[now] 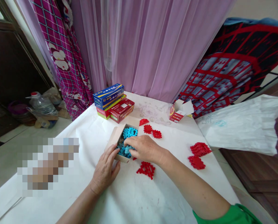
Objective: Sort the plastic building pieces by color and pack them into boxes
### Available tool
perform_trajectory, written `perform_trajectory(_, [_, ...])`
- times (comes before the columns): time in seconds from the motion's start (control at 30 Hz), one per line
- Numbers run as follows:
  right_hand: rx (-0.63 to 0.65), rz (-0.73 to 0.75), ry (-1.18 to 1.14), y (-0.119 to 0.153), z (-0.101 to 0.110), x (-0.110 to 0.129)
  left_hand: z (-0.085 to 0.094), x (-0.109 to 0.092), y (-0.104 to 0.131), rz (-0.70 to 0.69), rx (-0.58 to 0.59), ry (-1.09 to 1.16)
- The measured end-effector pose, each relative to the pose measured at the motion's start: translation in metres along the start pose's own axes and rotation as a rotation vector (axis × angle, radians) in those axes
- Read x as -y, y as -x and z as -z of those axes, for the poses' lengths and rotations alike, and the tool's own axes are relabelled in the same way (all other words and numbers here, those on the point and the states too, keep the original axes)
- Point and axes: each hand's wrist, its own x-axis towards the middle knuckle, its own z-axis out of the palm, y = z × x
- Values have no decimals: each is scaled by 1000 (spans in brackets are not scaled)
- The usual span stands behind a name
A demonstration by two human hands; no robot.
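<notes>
An open cardboard box (120, 158) holds blue interlocking plastic pieces (129, 132) with notched edges. My left hand (106, 165) grips the box's near left side, fingertips over the rim and thumb low against the outside. From the right, my right hand (144, 147) reaches into the box, its fingers closed on a blue plastic piece (127, 150) at the near end. Red plastic pieces (146, 169) of similar shape lie just below my right hand. Beyond it are further red pieces (148, 128), and a small red stack (200, 149) stands to the right.
Closed blue (109, 95) and dark red boxes (122, 110) are stacked at the table's back left. An opened red box (176, 115) stands at the back right. A white bag (243, 124) hangs by the right edge. A blurred patch (47, 165) covers something at left.
</notes>
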Motion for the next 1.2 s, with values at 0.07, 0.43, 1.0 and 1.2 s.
perform_trajectory(0.07, [16, 38, 18, -1, -5, 5, 0, 0, 0, 5, 8, 4])
perform_trajectory(0.43, [41, -130, 178, -9, -5, -7, 1, -2, -2, 1, 4, -11])
perform_trajectory(1.0, [41, -85, 74, -11, -7, -10, 1, 0, 0, -7, -2, -15])
perform_trajectory(1.2, [21, -4, -24, -11, -15, -9, 1, 0, -1, -17, -8, -20])
